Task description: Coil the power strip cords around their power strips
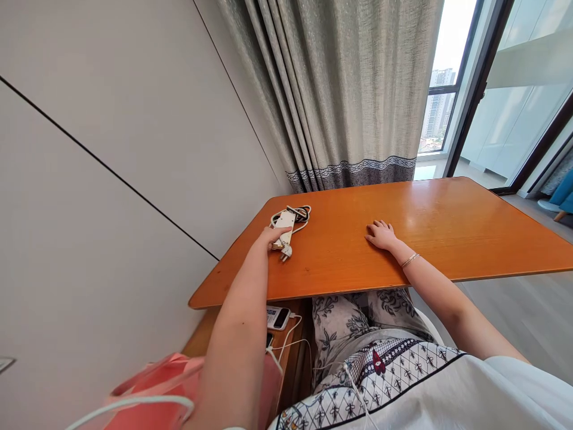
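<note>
On the left part of the wooden table (340, 263) lies a white power strip (285, 222) with its cord coiled around it. A plug (286, 251) rests at its near end, prongs toward me. My left hand (270, 236) grips the strip from the left, thumb across its top; the other fingers are mostly hidden. My right hand (381, 234) lies palm down on the tabletop near the middle, fingers spread, holding nothing. A bracelet circles the right wrist.
Below the table's near edge, a phone (278, 318) with white cables sits on a wooden surface. A pink bag (152, 382) stands at lower left. The wall (134, 119) borders the table's left side; a grey curtain (353, 89) hangs behind it.
</note>
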A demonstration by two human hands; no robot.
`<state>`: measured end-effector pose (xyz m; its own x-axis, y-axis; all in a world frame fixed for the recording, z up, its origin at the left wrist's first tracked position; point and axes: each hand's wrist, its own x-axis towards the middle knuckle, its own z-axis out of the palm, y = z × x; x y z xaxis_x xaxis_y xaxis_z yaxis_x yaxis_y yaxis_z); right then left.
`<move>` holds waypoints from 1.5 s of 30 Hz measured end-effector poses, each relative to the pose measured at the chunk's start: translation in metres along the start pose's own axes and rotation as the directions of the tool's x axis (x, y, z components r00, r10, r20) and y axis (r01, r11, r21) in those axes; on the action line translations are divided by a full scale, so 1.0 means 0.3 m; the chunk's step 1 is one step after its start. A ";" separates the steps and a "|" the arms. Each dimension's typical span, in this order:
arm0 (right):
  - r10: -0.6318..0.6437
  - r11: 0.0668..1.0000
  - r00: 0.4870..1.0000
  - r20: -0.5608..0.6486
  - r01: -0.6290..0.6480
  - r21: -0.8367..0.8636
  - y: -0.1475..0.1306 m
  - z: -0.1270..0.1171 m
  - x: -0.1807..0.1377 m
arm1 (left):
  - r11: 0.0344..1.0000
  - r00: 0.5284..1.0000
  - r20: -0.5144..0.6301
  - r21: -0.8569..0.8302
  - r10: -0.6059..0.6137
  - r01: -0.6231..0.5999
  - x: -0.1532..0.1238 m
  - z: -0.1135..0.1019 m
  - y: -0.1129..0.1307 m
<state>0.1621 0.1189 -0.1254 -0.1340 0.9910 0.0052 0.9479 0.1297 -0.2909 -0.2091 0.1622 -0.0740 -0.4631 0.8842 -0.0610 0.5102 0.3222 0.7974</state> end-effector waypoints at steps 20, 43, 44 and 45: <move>0.230 0.898 0.916 -0.328 -0.069 0.435 0.070 -0.003 0.055 | 0.937 0.762 0.546 -0.168 0.348 -0.308 -0.272 0.466 0.215; 0.217 0.974 0.910 -0.354 -0.178 0.139 0.049 -0.080 0.011 | 0.282 0.397 0.315 0.352 0.862 -0.892 -0.535 0.536 0.297; 0.209 0.977 0.910 -0.357 -0.179 0.116 0.047 -0.084 0.010 | 0.281 0.401 0.311 0.365 0.862 -0.888 -0.536 0.547 0.294; 0.206 0.978 0.910 -0.360 -0.181 0.100 0.044 -0.088 0.009 | 0.282 0.404 0.304 0.374 0.863 -0.884 -0.534 0.555 0.290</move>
<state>0.1819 0.1241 -0.1039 0.1768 0.9409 0.2889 0.9227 -0.0563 -0.3813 0.0301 0.1050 -0.0949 0.4736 0.7379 0.4809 0.8239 -0.5642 0.0543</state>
